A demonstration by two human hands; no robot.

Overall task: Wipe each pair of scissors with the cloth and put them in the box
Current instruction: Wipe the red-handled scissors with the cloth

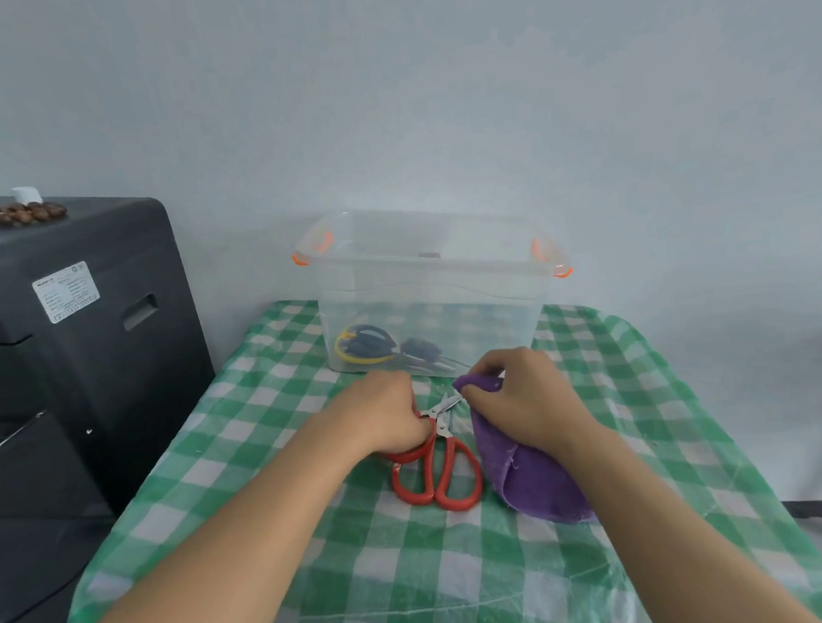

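Observation:
Red-handled scissors [450,477] lie on the green checked tablecloth, handles toward me and blades pointing up and right. My left hand [386,414] grips them near the pivot, and another red loop shows under its fingers. My right hand [525,400] pinches a purple cloth [535,486] at the blade tips; the rest of the cloth hangs down onto the table. Behind stands a clear plastic box [426,281] with orange latches. Dark blue and yellow-handled scissors [365,345] lie on its bottom at the left.
A black machine [88,331] stands left of the table, with a bottle and small brown items on top. A plain wall is close behind the box. The table edge [745,459] drops off at the right.

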